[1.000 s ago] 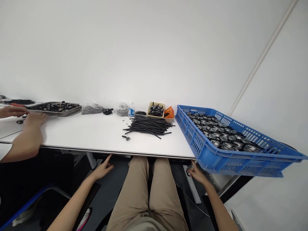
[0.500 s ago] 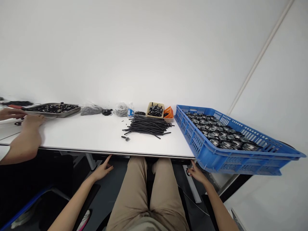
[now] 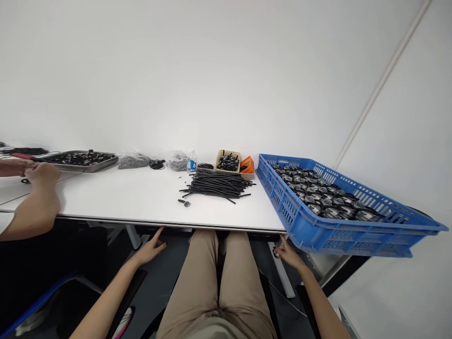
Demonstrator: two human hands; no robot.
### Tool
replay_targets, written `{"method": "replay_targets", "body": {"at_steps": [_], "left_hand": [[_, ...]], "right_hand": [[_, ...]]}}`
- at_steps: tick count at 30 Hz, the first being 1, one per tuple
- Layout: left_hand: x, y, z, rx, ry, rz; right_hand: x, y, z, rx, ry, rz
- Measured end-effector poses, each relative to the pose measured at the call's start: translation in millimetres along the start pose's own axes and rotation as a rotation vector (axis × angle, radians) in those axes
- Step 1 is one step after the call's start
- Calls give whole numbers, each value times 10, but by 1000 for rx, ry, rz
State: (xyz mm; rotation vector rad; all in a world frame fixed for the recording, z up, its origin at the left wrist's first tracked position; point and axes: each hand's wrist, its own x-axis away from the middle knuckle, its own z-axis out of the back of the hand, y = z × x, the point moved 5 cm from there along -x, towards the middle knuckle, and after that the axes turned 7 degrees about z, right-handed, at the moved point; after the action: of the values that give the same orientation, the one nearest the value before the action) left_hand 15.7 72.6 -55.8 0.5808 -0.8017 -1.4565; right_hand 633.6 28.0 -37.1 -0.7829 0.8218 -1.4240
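The white bench (image 3: 141, 197) fills the width before you, and you sit at its front edge with both hands low. On its right end the blue crate (image 3: 318, 226) holds rows of dark round parts and hangs partly over the edge. In the middle lies the pile of black tubes (image 3: 217, 184), with a beige bin (image 3: 229, 161) and an orange bin (image 3: 248, 164) just behind it. Your left hand (image 3: 151, 247) touches the underside of the bench edge, fingers loosely spread and holding nothing. Your right hand (image 3: 287, 254) is also spread and empty, just beside the crate's near corner. I judge no picking is started; the next move calls for raising a hand above the bench. At the far left, a co-worker's hand (image 3: 42, 174) rests near a metal tray (image 3: 79, 160).
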Motion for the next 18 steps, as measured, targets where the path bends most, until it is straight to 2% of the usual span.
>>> {"method": "replay_targets", "body": {"at_steps": [18], "left_hand": [[2, -11, 1, -5, -13, -8]], "right_hand": [[-10, 26, 3, -14, 2, -2]]}}
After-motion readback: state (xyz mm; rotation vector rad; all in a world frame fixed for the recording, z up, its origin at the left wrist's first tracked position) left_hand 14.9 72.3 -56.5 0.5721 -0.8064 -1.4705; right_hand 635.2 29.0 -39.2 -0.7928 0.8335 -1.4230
